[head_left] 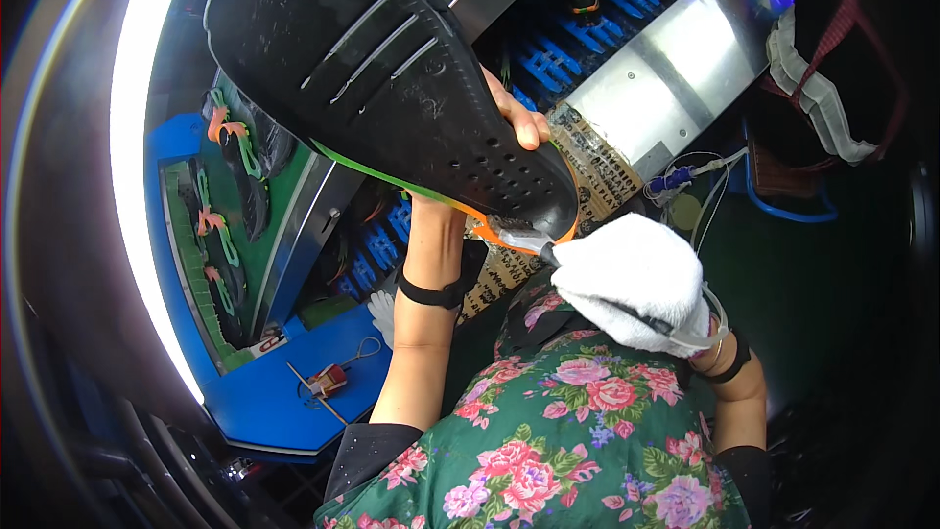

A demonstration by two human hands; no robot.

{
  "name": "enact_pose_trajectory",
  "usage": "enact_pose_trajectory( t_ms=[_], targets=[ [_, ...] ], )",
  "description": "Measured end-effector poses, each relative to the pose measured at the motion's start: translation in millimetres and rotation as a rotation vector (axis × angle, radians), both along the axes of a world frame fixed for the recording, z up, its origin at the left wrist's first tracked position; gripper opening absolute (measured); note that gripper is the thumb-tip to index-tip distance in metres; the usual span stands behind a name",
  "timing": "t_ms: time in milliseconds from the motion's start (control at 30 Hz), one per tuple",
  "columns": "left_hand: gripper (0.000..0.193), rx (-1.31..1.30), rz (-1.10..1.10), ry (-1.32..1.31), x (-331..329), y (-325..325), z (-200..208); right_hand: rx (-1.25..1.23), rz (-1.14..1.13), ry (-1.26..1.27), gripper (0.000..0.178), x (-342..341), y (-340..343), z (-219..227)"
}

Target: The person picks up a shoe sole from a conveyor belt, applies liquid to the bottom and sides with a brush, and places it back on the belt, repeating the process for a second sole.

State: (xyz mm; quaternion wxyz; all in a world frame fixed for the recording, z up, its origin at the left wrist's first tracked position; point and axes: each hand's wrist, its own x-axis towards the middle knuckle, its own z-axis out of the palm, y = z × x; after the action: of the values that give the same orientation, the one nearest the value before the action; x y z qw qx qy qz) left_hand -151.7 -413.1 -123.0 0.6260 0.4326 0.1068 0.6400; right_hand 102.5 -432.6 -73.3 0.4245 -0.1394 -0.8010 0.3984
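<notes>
A shoe (392,108) with orange and green trim is held up, its black sole facing me and three pale streaks across the forefoot. My left hand (521,120) grips it from behind; fingertips curl over the sole's edge and the palm is hidden. At the heel, a flat brush tip (517,235) touches the orange edge. Its dark neck comes out of a white cloth bundle (632,284) with a clear tube looped round it. My right hand (701,357) is closed behind this cloth-wrapped brush, most of its fingers covered.
Dark shoes (235,157) with green and orange laces lie on a green surface at left. A wooden-handled tool (325,384) rests on the blue table (264,411). Blue racks (553,69) run behind a metal panel (676,69). Cables (700,186) hang at right.
</notes>
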Motion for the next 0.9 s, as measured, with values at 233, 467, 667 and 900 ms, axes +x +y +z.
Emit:
enact_pose_trajectory(
  t_ms=[233,467,667,900],
  targets=[
    [0.066,-0.03,0.068,-0.08,11.9,-2.1,-5.2,0.078,0.046,0.036,0.028,2.5,-20.0,-14.7],
    [0.081,-0.017,0.078,-0.021,3.3,2.1,-12.7,0.072,-0.01,-0.009,0.029,-0.5,-20.7,-19.9],
    [0.087,-0.038,0.119,0.07,1.5,-5.7,-9.1,0.04,0.054,0.005,0.031,6.0,-18.6,-9.2],
    [0.064,-0.001,0.076,-0.034,8.7,1.2,-5.3,-0.011,-0.047,0.045,0.027,-4.5,-14.7,-2.7]
  ],
)
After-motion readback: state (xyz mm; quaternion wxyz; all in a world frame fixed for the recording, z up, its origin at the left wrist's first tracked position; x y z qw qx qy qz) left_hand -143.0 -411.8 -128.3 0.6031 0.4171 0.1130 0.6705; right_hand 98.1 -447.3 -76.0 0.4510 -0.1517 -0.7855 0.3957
